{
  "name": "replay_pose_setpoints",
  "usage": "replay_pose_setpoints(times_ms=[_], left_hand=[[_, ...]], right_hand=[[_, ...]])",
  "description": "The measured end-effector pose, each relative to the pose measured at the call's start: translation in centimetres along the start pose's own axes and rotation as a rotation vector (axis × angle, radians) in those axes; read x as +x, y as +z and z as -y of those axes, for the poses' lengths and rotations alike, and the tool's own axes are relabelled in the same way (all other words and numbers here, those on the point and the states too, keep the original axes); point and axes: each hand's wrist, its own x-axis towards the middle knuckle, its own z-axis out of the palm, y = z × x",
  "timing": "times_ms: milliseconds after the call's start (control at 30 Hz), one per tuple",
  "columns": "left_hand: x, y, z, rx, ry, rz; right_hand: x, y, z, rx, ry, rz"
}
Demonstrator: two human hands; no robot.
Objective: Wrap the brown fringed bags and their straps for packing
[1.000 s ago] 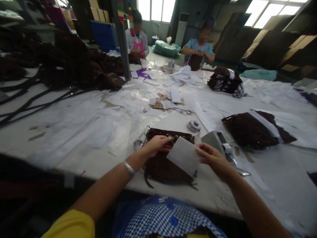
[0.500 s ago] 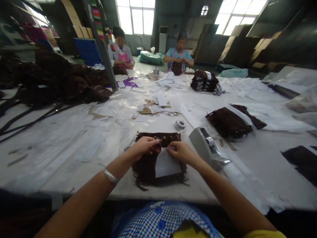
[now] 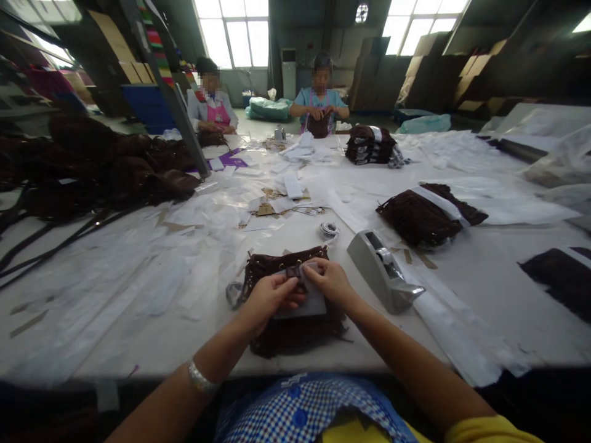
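Observation:
A dark brown fringed bag (image 3: 286, 329) lies flat on the white table (image 3: 138, 295) right in front of me. A white sheet of paper (image 3: 310, 303) rests on the bag's upper part. My left hand (image 3: 270, 296) pinches the paper's left side with closed fingers, close to a small buckle on the bag. My right hand (image 3: 329, 283) grips the paper's top edge, fingers curled over it and pressed onto the bag. Both hands touch each other above the bag's middle.
A grey tape dispenser (image 3: 381, 271) stands just right of my hands, a tape roll (image 3: 328, 229) behind the bag. Wrapped brown bags (image 3: 427, 215) lie to the right, a stack (image 3: 369, 144) farther back. A heap of brown bags (image 3: 106, 166) fills the left. Two people work at the far end.
The white paper, first held up over the bag, has been brought down onto it. Both hands moved together onto the bag's upper middle, and the paper looks smaller under my fingers.

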Motion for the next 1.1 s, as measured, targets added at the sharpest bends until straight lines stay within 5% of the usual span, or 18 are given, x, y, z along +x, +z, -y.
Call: replay_pose_setpoints(times_ms=[167, 367, 567, 733, 967, 1100], left_hand=[[0.0, 0.7, 3.1, 0.089, 0.096, -0.072], [-0.8, 1.0, 4.2, 0.31, 0.187, -0.149], [-3.4, -1.3, 3.2, 0.809, 0.349, -0.624], [-2.7, -0.6, 3.5, 0.596, 0.195, -0.352], [-1.6, 1.4, 3.8, 0.642, 0.45, -0.483], [-2.0, 2.0, 5.4, 0.519, 0.479, -0.561]], right_hand=[[-1.2, 2.1, -1.6, 0.613, 0.265, 0.083], [-1.9, 3.1, -2.1, 0.728, 0.314, 0.008], [-1.8, 2.4, -1.9, 0.816, 0.393, 0.059], [-1.9, 2.2, -2.2, 0.801, 0.377, 0.085], [-2.2, 2.3, -2.5, 0.698, 0.301, 0.045], [-2.4, 2.5, -2.4, 0.631, 0.265, 0.04]])
